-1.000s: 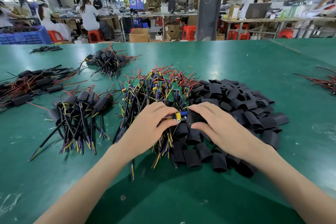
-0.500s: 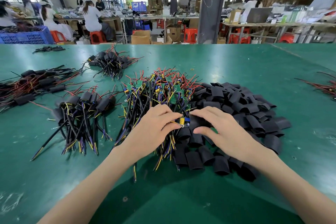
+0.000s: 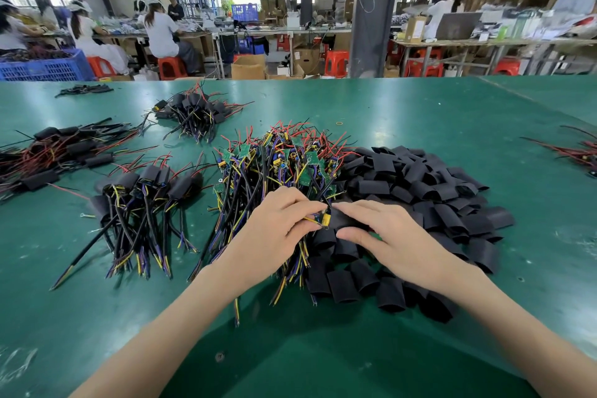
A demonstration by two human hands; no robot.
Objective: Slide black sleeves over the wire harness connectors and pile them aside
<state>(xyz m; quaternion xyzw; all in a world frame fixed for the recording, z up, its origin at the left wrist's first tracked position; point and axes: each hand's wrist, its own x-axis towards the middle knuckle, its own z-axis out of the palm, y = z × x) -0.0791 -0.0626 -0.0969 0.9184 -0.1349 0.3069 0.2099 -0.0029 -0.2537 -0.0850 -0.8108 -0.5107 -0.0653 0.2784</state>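
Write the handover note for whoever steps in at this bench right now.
Left hand pinches one harness by its connector end. Right hand pinches a sleeve at that end; a yellow part shows at the sleeve's mouth, so it is not fully on.
Bare harnesses lie mid-table, loose sleeves to their right, sleeved piles to the left.
Done: several piles sleeved.
Left: push this sleeve home, lay the harness on a left pile, then work through the bare heap.
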